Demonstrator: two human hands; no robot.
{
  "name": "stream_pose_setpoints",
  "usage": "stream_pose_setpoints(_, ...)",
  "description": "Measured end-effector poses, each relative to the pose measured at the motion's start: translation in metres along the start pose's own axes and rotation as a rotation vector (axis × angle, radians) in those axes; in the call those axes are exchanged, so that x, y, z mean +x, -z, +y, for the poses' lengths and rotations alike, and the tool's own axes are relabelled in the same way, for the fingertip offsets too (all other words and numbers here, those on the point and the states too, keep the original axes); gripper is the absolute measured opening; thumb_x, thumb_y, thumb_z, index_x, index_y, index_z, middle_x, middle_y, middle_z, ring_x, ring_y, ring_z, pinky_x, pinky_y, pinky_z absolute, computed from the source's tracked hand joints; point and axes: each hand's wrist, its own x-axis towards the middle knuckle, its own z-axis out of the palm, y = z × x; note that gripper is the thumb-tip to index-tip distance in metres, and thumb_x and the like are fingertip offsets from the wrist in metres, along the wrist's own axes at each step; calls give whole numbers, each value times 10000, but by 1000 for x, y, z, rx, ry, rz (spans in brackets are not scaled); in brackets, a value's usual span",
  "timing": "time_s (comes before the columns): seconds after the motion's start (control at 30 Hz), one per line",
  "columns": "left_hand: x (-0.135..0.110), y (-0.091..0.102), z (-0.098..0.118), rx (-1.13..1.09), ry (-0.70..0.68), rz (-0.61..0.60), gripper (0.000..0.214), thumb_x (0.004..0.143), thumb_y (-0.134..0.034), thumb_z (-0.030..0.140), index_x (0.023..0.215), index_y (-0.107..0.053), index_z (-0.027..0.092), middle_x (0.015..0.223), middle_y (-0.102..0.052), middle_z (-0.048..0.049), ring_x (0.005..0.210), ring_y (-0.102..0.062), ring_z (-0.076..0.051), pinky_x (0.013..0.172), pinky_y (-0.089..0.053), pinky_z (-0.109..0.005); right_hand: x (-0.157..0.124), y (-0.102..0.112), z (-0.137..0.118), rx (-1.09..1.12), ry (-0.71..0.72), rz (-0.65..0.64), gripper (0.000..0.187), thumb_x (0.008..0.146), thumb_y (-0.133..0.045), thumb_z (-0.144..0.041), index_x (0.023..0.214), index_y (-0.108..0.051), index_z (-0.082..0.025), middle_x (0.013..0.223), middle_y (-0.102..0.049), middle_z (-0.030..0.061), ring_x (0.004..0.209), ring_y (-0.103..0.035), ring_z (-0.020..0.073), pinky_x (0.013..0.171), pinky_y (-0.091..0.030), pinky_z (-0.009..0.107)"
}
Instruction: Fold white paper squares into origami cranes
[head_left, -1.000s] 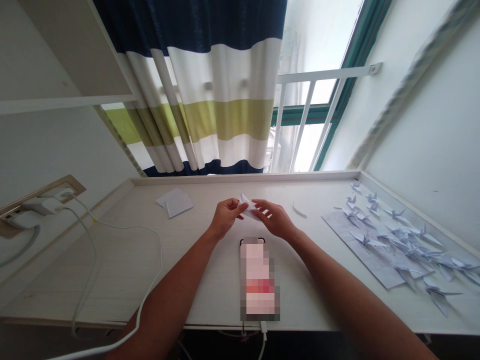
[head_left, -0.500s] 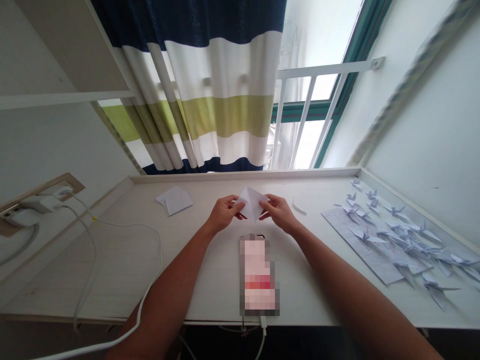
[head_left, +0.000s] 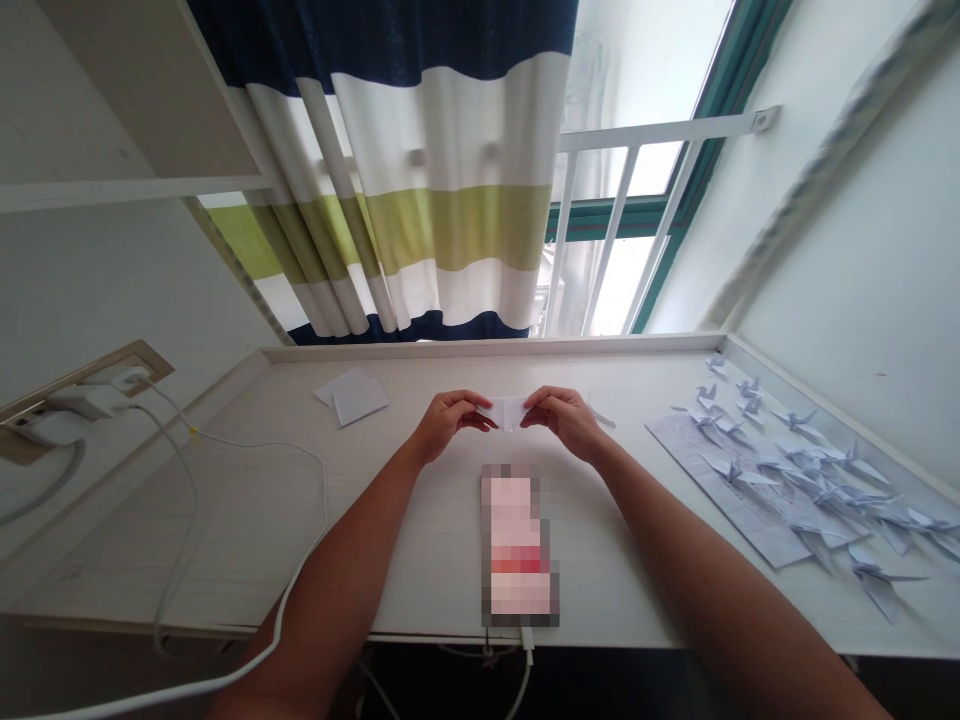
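Observation:
Between my two hands is a small white sheet of paper (head_left: 509,411), folded so that it shows as a low, narrow shape. My left hand (head_left: 456,418) pinches its left edge between thumb and fingers. At the opposite edge, my right hand (head_left: 553,412) grips it the same way. The paper is held just above the desk, beyond the phone (head_left: 517,545), whose screen is blurred out. Fingers cover both ends of the paper, so its full outline is hidden.
Several folded paper cranes (head_left: 806,465) spread over the right side, some on a written sheet (head_left: 720,500). Square papers (head_left: 360,398) lie at the back left. A paper strip (head_left: 602,412) is beside my right hand. White cables (head_left: 322,480) cross the left of the desk (head_left: 247,530).
The paper was a wider diamond-like shape with a centre crease; now it is flattened into a lower, narrower form. Both hands keep hold of it, fingers shifted along its edges.

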Motion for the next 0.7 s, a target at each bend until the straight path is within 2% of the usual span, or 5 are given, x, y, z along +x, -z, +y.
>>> stream_pose_setpoints(0.17,3,-3,-6,200,-90,117,262,767,-766,372,749,-640,143,694,-685,-38,627,-659,-153,634,-536,-291,1,4,-2,-116,-11,-3,149,773,-580,-238,637,-595,-178,735,-728,77,760,-711,230,814,-577,431)
stream_pose_setpoints(0.3,4,-6,-9,261,-152,159,361,700,-827,315,733,-491,185,624,-565,54,566,-563,-91,568,-458,-215,0,1,-10,-387,115,171,142,816,-653,-314,780,-597,-188,958,-764,95,915,-707,242,842,-561,429)
stream_pose_setpoints(0.43,1,-16,-5,177,-138,66,432,708,-824,305,998,-517,215,743,-622,51,647,-598,-105,623,-482,-224,-3,-9,-11,-481,114,-40,324,823,-732,-431,1047,-712,-198,1099,-749,102,994,-704,242,872,-556,405)
stream_pose_setpoints(0.53,0,-25,-2,102,-148,77,617,701,-840,320,1202,-489,235,853,-672,23,730,-638,-124,681,-507,-248,-5,-16,-7,-440,93,-145,355,823,-733,-483,1010,-750,-182,975,-766,83,896,-710,234,812,-552,373)
stream_pose_setpoints(0.7,0,-28,-4,229,-48,64,383,809,-747,468,990,-657,144,835,-707,-63,740,-675,-167,637,-512,-269,-3,-17,-3,-247,66,-68,372,827,-731,-491,1020,-721,-173,942,-770,80,840,-698,222,758,-540,346)
